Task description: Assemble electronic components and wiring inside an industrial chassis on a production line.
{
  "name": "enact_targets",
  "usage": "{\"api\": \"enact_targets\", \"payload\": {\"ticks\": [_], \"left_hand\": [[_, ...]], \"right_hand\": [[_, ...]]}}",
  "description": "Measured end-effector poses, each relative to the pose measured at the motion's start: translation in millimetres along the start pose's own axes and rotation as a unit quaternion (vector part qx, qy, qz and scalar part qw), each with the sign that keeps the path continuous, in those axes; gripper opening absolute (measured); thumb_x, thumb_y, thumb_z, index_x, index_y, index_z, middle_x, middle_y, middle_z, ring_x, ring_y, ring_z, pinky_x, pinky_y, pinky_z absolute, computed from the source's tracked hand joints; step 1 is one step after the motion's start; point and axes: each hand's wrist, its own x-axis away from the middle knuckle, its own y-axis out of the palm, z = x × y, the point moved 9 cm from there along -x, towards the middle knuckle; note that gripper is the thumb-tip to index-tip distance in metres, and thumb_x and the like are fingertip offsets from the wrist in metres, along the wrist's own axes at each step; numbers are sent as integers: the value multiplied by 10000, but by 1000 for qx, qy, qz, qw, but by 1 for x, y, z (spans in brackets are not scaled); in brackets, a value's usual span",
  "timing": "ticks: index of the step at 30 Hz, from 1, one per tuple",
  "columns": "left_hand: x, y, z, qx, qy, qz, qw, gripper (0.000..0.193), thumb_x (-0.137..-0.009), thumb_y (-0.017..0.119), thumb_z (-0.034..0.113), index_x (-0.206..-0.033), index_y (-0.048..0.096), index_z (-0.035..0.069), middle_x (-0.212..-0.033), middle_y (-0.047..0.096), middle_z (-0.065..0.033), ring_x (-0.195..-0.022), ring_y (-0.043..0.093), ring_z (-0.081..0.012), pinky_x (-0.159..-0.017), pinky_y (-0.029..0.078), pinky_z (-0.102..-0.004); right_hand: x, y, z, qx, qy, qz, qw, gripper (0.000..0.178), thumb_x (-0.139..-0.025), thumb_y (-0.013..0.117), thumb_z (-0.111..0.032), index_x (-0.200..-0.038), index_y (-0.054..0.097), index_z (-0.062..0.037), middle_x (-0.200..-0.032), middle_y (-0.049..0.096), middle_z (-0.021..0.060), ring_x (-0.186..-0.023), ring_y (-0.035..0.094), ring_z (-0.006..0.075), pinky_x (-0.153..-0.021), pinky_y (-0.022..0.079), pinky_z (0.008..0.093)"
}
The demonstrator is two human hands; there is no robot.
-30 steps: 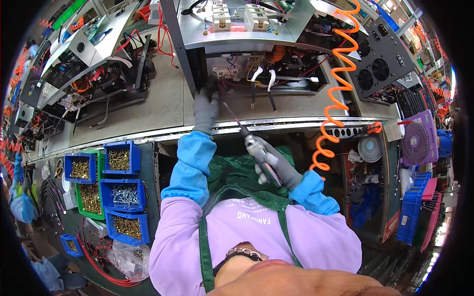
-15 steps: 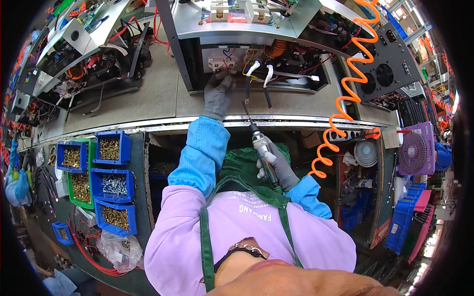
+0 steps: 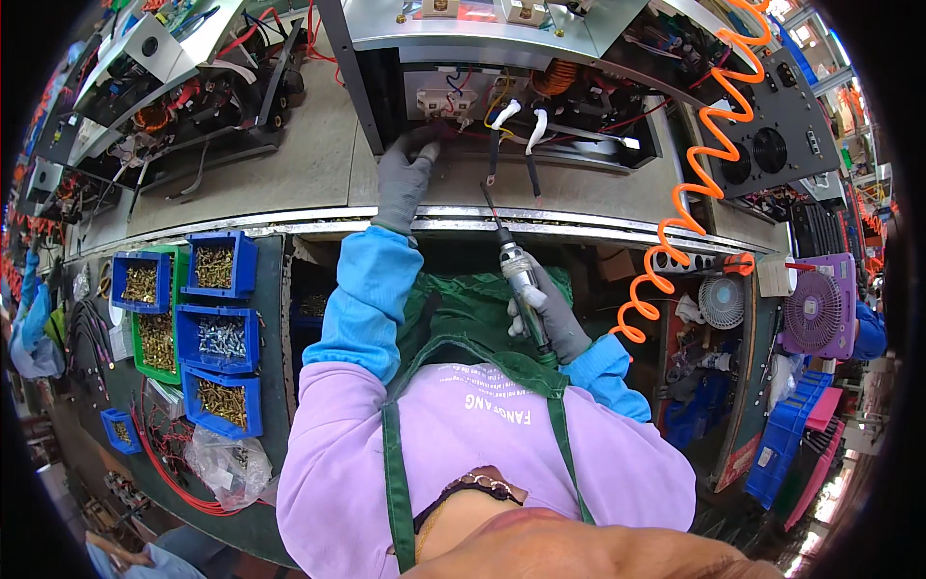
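My left hand (image 3: 403,183), in a grey glove, reaches to the front lower-left edge of an open metal equipment housing (image 3: 374,106). Its thumb and fingers are apart and I see nothing held; some fingertips fade into the shadow. Just beyond them, inside, sits a white terminal module (image 3: 446,102) with thin red and blue wires. My right hand (image 3: 552,314), also gloved, is wrapped round a power screwdriver (image 3: 519,273) in front of my apron. The driver's long bit points up toward two black cables (image 3: 533,174) with white sleeves, which hang out of the housing's front.
An orange coiled hose (image 3: 699,154) hangs at the right. Blue bins (image 3: 220,340) of screws stand on the left bench, beside a plastic bag (image 3: 227,463). Another opened unit (image 3: 145,145) lies at the far left. A purple fan (image 3: 815,307) stands at the right.
My left hand has drawn back from the terminal module, to the left and a little down. The right hand still grips the screwdriver in nearly the same place. The whole view has shifted slightly.
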Motion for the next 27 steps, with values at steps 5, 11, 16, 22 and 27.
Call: {"api": "enact_targets", "payload": {"ticks": [5, 11, 16, 22, 27], "left_hand": [[-5, 33, 48, -515, 182, 41, 836, 319, -789, 672, 319, -1070, 651, 170, -1032, 614, -180, -929, 603, -354, -784, 502, -419], [-27, 33, 34, -409, 76, -2, 909, 275, -782, 683, 284, -990, 658, 106, -979, 625, -143, -912, 608, -323, -759, 502, -391], [-13, 30, 17, -338, 173, 144, 914, 242, -791, 658, 262, -969, 643, 99, -951, 634, -146, -910, 595, -344, -773, 487, -430], [-3, 0, -2, -311, 130, 87, 938, 228, -768, 660, 204, -966, 643, 93, -979, 621, -143, -912, 585, -348, -794, 480, -434], [17, 23, -36, -577, 126, -61, 804, 249, -815, 580, 208, -1025, 614, 81, -1027, 615, -148, -948, 577, -355, -809, 488, -445]], "right_hand": [[0, 1, 3, 13, 12, -4, 1000, 823, -807, 578, -343, -1479, 154, -129, -896, 504, 116, -596, 544, 160, -531, 524, 298], [4, 1, 2, 33, -3, 4, 999, 827, -807, 576, -360, -1482, 152, -138, -812, 514, 109, -548, 552, 163, -535, 505, 289], [5, 6, 0, 44, 26, 3, 999, 836, -804, 579, -369, -1483, 148, -143, -808, 511, 107, -544, 552, 161, -534, 502, 286], [3, -4, 5, 16, -8, 1, 1000, 855, -790, 597, -372, -1482, 145, -153, -799, 507, 102, -534, 551, 157, -538, 514, 289], [8, 3, -1, 0, 13, -26, 1000, 904, -764, 619, -303, -1493, 101, -165, -817, 529, 112, -551, 572, 165, -547, 518, 297]]}}
